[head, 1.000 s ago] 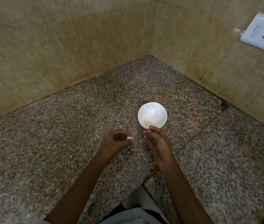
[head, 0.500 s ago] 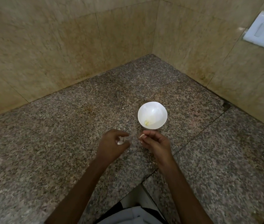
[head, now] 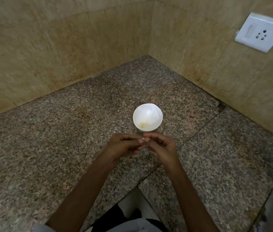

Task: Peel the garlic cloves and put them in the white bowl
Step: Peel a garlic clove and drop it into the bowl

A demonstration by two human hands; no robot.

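Observation:
The white bowl stands on the granite counter, with a pale yellow peeled clove lying inside near its front wall. Just in front of the bowl, my left hand and my right hand meet fingertip to fingertip. Between them they pinch a small garlic clove, mostly hidden by the fingers. A thin whitish bit of skin hangs below the fingertips.
The speckled granite counter runs into a corner of beige tiled walls. A white socket plate is on the right wall. A seam crosses the counter to the right of my hands. The counter's front edge notches inward below my forearms.
My hands were a little apart, the left one holding the clove. They have come together and now both pinch the clove in front of the bowl.

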